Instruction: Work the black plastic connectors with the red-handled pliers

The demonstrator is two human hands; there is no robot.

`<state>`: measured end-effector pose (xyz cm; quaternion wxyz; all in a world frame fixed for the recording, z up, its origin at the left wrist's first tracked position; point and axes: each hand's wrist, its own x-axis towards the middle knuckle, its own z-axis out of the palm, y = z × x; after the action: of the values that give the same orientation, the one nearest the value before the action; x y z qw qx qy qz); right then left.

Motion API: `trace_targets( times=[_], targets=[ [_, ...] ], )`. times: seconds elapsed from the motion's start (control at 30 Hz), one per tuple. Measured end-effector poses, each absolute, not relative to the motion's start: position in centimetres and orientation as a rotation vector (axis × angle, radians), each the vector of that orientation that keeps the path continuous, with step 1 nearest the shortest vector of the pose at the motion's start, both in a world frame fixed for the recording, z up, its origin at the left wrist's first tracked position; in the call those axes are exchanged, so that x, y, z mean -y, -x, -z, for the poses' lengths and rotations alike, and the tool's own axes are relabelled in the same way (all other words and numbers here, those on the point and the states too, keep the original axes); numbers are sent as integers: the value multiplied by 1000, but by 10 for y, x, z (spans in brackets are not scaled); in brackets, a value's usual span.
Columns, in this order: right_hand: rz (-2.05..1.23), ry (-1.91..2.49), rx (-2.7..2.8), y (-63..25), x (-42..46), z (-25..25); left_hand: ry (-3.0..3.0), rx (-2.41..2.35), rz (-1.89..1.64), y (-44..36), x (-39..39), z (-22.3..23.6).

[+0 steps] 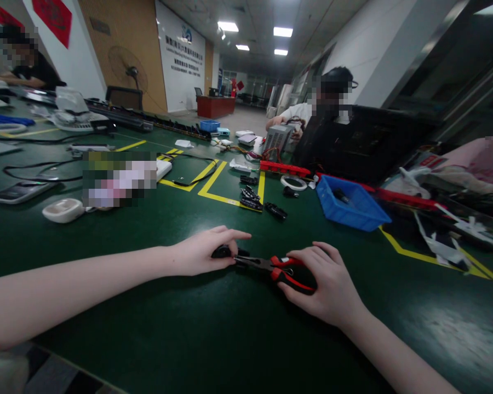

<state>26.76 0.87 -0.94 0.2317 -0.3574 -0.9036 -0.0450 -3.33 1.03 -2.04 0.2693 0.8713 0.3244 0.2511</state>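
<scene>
Red-handled pliers (pixel 277 268); black part (pixel 222 252).

The white wall sign (pixel 183 60) carries a logo and lines of writing, too small to read.

1. Electronics assembly workshop: a long dark-green matted workbench (pixel 230 339) marked with yellow tape outlines (pixel 213 180).
2. Far centre: small black plastic components (pixel 250 196) beside a blue plastic parts bin (pixel 355 210).
3. Far right: a seated co-worker (pixel 332 104) at a grey metal power unit (pixel 277 139).
4. Ceiling fluorescent panels (pixel 282 32) light a long hall.
</scene>
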Motion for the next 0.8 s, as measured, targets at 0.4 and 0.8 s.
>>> trace_targets(
  times=[0.4,0.8],
  targets=[
    [141,990,2544,-266,-5,9,-2382,-834,-639,34,-9,17],
    [420,897,2605,-266,-2,7,-2369,-814,-639,34,-10,19]
  ],
)
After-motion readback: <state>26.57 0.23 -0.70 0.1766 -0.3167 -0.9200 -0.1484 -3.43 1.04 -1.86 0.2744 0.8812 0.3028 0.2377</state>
